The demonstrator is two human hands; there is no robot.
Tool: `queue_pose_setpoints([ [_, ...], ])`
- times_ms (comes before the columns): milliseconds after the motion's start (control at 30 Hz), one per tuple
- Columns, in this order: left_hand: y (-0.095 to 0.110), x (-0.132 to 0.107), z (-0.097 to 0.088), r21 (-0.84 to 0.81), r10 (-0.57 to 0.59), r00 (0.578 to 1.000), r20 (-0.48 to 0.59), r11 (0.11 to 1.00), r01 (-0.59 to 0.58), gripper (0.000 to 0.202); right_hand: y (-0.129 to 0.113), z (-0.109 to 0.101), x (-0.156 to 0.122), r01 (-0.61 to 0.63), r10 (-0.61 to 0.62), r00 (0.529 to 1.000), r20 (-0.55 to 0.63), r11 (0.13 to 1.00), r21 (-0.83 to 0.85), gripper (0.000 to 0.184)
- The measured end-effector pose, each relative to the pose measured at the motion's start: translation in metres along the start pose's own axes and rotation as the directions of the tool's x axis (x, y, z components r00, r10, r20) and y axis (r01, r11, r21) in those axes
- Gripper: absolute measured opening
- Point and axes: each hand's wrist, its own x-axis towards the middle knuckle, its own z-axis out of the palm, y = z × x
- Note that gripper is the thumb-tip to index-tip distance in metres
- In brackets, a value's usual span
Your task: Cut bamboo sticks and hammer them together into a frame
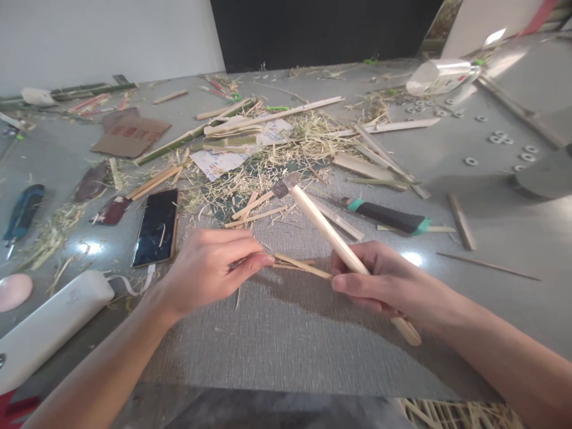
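Note:
My right hand (375, 280) is closed round the wooden handle of a small hammer (324, 229), its dark metal head pointing up and away to the left. The thumb and fingers of that hand also meet the end of a thin bamboo strip (306, 266). My left hand (223, 262) pinches the other end of the thin bamboo strips, low above the grey table (250, 351). Just beyond both hands lie more split bamboo pieces (257, 215) and a heap of shavings (295, 155). The inner fingers of my left hand are partly hidden.
A black and teal utility knife (388, 216) lies beyond my right hand. To the left are a phone (155, 227), a white power bank (58, 328) with a cable, and a screwdriver (23, 214). Several white rings (500, 138) and a clear bottle (440, 77) are at the back right.

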Motion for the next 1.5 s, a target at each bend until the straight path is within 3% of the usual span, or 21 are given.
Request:
queue_pose_setpoints([
  [200, 0.000, 0.002, -0.004, -0.064, 0.011, 1.000, -0.006, 0.998, -0.011, 0.022, -0.005, 0.001, -0.001, -0.034, 0.034, 0.999, 0.005, 0.999, -0.006, 0.032],
  [400, 0.002, 0.002, -0.007, 0.002, 0.063, 0.998, -0.013, 0.998, -0.063, 0.021, -0.005, 0.000, -0.001, -0.034, 0.034, 0.999, 0.021, 0.999, -0.005, 0.034],
  [800, 0.005, 0.000, -0.004, 0.042, 0.058, 0.998, -0.018, 0.997, -0.057, 0.017, -0.003, -0.001, 0.000, -0.013, 0.014, 0.999, 0.034, 1.000, -0.013, 0.031],
  [1000, 0.005, 0.000, -0.003, -0.019, 0.055, 0.998, -0.009, 0.998, -0.055, 0.016, -0.006, 0.000, 0.000, -0.003, 0.004, 1.000, 0.030, 1.000, -0.026, 0.031],
  [1267, 0.007, 0.000, 0.000, 0.035, 0.000, 1.000, 0.028, 0.999, -0.001, 0.030, -0.003, 0.003, -0.001, -0.047, 0.045, 0.999, -0.020, 0.994, -0.101, 0.033],
  [1367, 0.006, 0.000, 0.005, 0.094, -0.034, 0.999, -0.010, 0.995, 0.034, 0.046, -0.005, 0.008, 0.002, -0.100, 0.090, 0.994, -0.068, 0.982, -0.158, 0.034],
  [1500, 0.005, -0.001, 0.009, 0.114, -0.085, 0.996, -0.011, 0.990, 0.086, 0.050, -0.006, 0.010, 0.005, -0.118, 0.099, 0.991, -0.095, 0.965, -0.233, 0.041],
])
